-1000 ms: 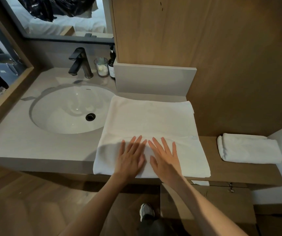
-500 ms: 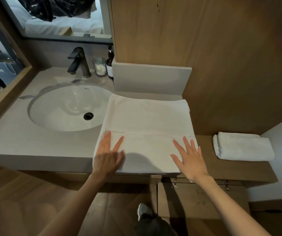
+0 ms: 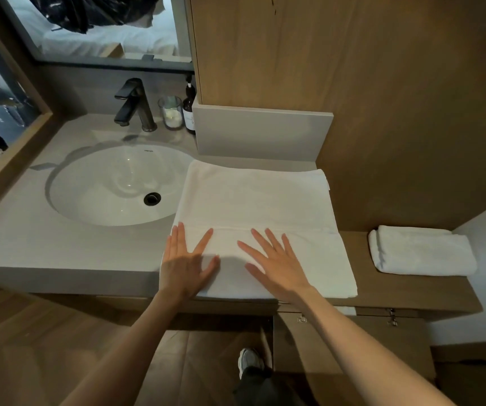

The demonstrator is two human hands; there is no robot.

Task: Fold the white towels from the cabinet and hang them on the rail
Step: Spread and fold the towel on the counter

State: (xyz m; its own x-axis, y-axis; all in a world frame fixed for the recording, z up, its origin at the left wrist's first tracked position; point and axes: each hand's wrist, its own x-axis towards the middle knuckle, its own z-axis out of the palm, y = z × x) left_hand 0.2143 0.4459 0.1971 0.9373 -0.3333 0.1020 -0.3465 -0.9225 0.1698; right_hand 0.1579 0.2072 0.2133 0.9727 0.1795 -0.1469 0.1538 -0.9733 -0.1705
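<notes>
A white towel (image 3: 259, 200) lies spread flat on the vanity counter (image 3: 60, 247), right of the sink, its near part folded over in a band. My left hand (image 3: 187, 262) rests flat on the band's left end, fingers spread. My right hand (image 3: 277, 262) lies flat near the band's middle, fingers apart. Neither hand grips the cloth. A second white towel (image 3: 420, 250), folded small, sits on the wooden shelf (image 3: 412, 291) at the right. No rail is in view.
A white oval sink (image 3: 112, 186) with a black drain fills the counter's left. Behind it stand a black tap (image 3: 134, 105), a glass (image 3: 171, 112) and a dark bottle (image 3: 189, 108). A grey upstand and wood panel back the towel. Cabinet fronts (image 3: 350, 341) are below.
My hands went from together at the towel's middle out to its left and right ends; now the right hand has slid back toward the centre while the left stays at the left end.
</notes>
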